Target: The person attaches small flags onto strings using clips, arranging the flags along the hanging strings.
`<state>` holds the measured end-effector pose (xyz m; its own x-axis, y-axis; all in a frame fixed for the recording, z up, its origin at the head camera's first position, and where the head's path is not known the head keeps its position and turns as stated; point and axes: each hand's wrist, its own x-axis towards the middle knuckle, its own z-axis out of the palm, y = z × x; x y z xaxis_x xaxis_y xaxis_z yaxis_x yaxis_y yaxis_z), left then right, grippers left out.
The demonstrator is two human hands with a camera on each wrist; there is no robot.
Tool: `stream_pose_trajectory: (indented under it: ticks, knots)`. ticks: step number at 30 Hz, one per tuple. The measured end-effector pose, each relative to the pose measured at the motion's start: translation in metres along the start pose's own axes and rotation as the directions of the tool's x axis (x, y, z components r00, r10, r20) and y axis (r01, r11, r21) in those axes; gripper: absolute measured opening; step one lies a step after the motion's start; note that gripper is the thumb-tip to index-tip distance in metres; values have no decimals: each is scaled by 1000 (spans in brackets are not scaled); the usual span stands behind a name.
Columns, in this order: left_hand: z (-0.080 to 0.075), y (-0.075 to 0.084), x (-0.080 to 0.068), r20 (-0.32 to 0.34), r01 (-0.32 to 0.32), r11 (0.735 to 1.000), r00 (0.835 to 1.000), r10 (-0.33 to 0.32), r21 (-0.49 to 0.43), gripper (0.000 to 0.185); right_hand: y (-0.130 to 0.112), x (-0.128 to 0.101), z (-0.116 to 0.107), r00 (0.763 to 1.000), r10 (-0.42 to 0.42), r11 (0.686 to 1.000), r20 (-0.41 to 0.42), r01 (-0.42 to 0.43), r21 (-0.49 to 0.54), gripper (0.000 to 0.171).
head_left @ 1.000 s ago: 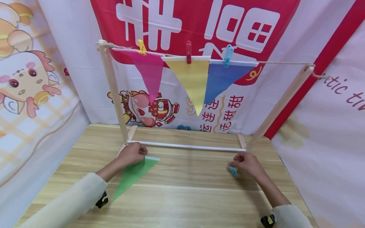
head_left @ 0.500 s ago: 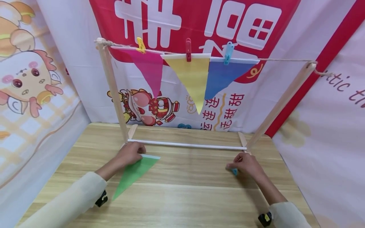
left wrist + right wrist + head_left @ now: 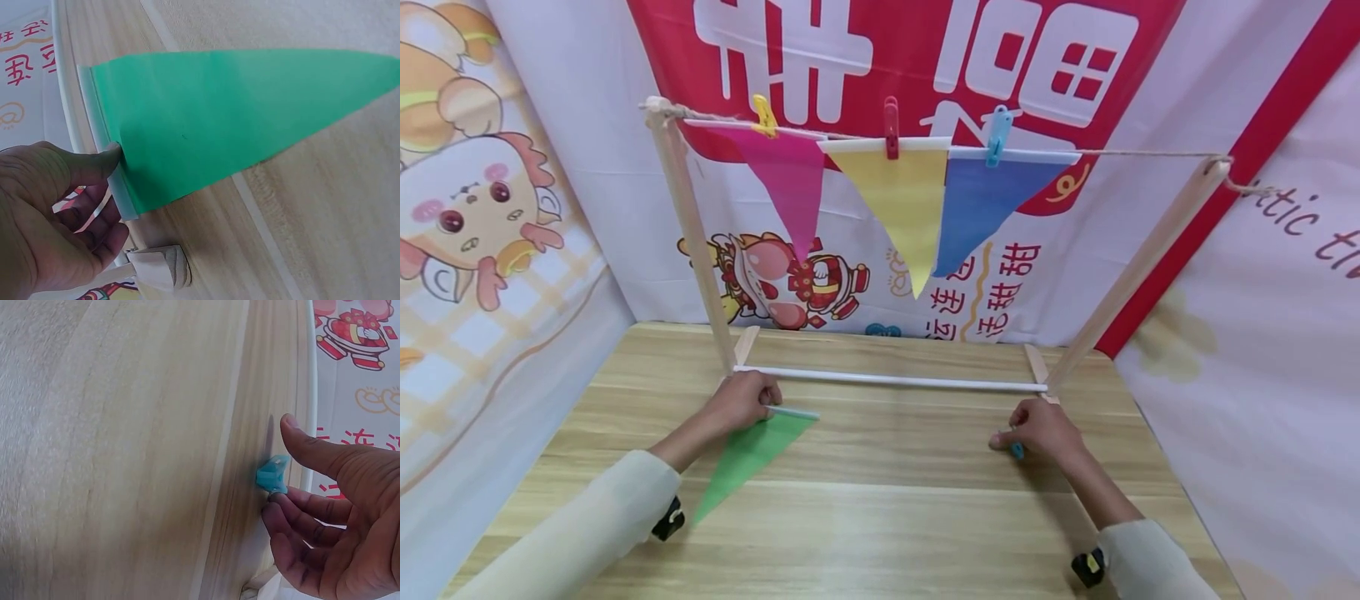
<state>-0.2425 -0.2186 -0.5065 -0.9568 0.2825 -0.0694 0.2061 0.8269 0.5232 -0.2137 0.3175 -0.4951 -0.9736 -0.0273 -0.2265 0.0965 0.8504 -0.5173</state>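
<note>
**Green flag pinched, blue clip under the fingers**

Green pennant [image 3: 747, 454] lies flat on the wooden table [image 3: 880, 517], its white-edged top near the frame's left foot. Left hand [image 3: 741, 402] pinches that white edge, thumb on top and fingers curled beneath, as the left wrist view shows plainly. It sat there a second ago too; little has shifted on this side.

Right hand [image 3: 1040, 427] has drawn slightly inward and lower over the blue clip [image 3: 1017, 451]. Curled fingertips [image 3: 281, 515] touch the clip, thumb [image 3: 312, 447] hovering apart above it; a full grip is not yet closed.

Both pieces are in reach, which suggests the lift toward the string [image 3: 1142, 153] comes next. Three flags already hang there, free space right of the blue flag [image 3: 981, 204].
</note>
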Motion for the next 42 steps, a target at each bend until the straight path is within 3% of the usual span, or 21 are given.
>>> stream_pose_trajectory:
  ticks: [5,9,13,20,25,31,37,42]
  knots:
    - [2,-2,2,-12,-15,1000,1000,15,-15,11,-1,2,3,1000,-12,999,-21,11,-47,53]
    - [0,13,0,-3,-9,1000,1000,9,-27,8,-5,3,3,1000,-12,997,-22,10,-72,49]
    - [0,16,3,-6,-4,996,1000,3,-88,4,-8,3,3,999,-38,997,-26,36,-71,44]
    - [-3,26,8,-38,-3,980,999,-5,-198,13,-9,1,-6,995,-103,994,-7,103,-26,39]
    - [-4,35,10,-53,46,945,996,-67,-324,15,-10,3,-15,994,-100,995,46,100,-4,34]
    - [-4,45,14,-79,87,907,988,-130,-413,24,-10,5,-24,987,-145,989,74,145,-5,30]
    - [-5,56,17,-86,85,880,986,-140,-468,31,-11,5,-29,984,-158,987,88,156,28,26]
    - [-6,70,20,-82,74,839,987,-140,-539,36,-14,5,-32,979,-183,983,87,181,39,28]
